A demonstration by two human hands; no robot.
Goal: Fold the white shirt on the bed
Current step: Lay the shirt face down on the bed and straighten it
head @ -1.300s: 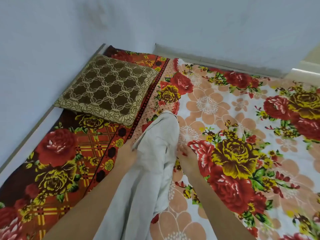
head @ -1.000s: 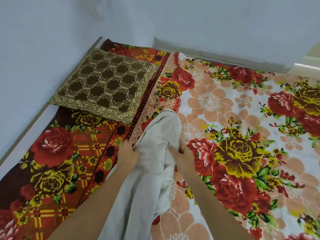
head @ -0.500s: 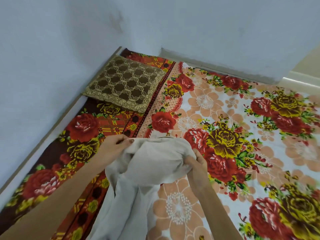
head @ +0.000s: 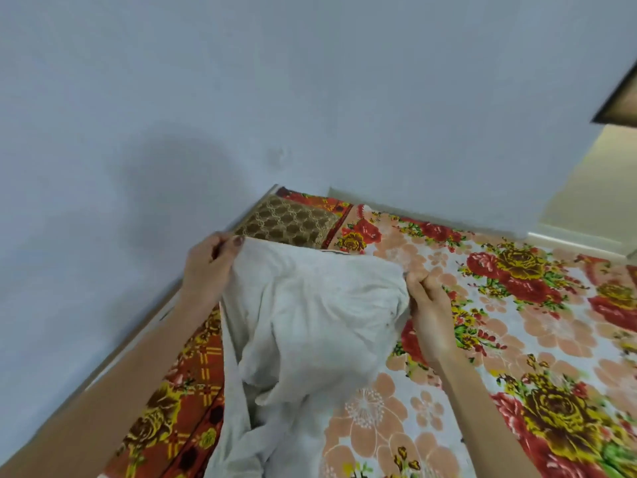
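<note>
Since earlier, both hands have raised the white shirt (head: 310, 322) off the bed (head: 517, 322); left hand (head: 206, 267) and right hand (head: 427, 312) pinch its top corners; keep that grip level and taut.

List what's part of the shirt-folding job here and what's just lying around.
Job: white shirt, lifted by its top edge; left hand and right hand, each gripping one end of that edge; bed with floral sheet underneath.
Lying about: brown patterned cushion in the bed's far left corner.
</note>
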